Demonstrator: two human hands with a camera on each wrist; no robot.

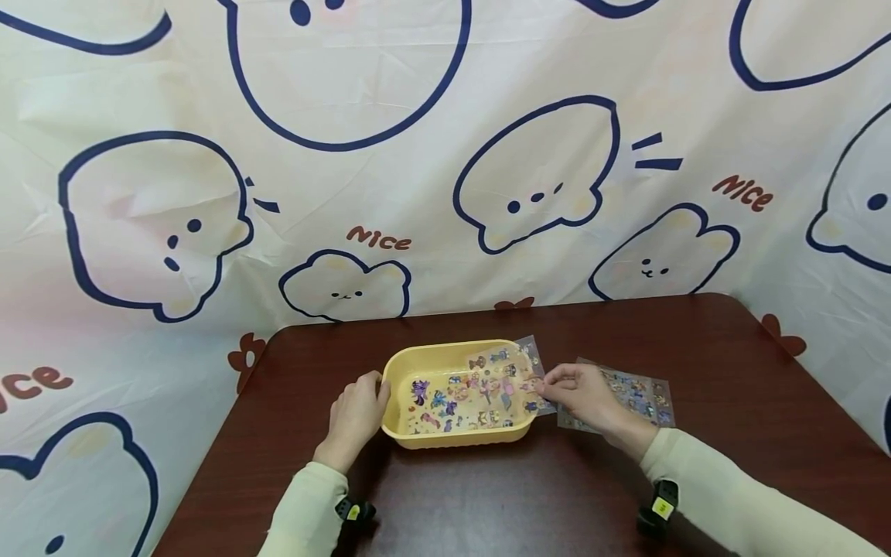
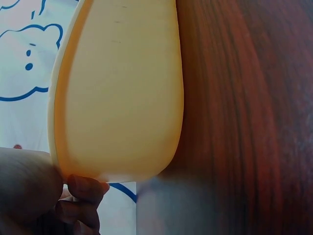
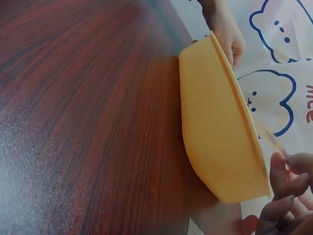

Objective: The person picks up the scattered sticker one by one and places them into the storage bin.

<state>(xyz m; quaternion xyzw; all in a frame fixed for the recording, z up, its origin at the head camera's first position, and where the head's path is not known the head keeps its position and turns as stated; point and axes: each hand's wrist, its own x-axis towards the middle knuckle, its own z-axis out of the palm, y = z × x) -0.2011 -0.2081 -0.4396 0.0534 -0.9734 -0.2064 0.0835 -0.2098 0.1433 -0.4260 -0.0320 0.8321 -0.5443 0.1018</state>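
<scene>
The tub (image 1: 459, 442) is yellow, the table (image 1: 487, 503) streaky red-brown. The clear sticker sheet (image 1: 497, 384) is patterned purple, blue and pink; the backdrop (image 1: 418, 189) is whitish (navy cartoon outlines).

The right hand (image 1: 588, 394) hides part of the flat, clear plastic sticker sheet (image 1: 650, 398) beneath it, whose prints are too small to name. To that hand's left, a see-through film with colourful cartoon stickers (image 1: 496, 383) overlaps the yellow, round-cornered plastic tray (image 1: 459, 441); which stickers are on the film and which lie deeper, I cannot safely say. In the right wrist view the film is just a blurred sliver at the right hand's fingertips. In the left wrist view, the left hand (image 2: 34, 183) (rather dark, too) and the tray are cut off, and the wall hides the tray's inside.
</scene>
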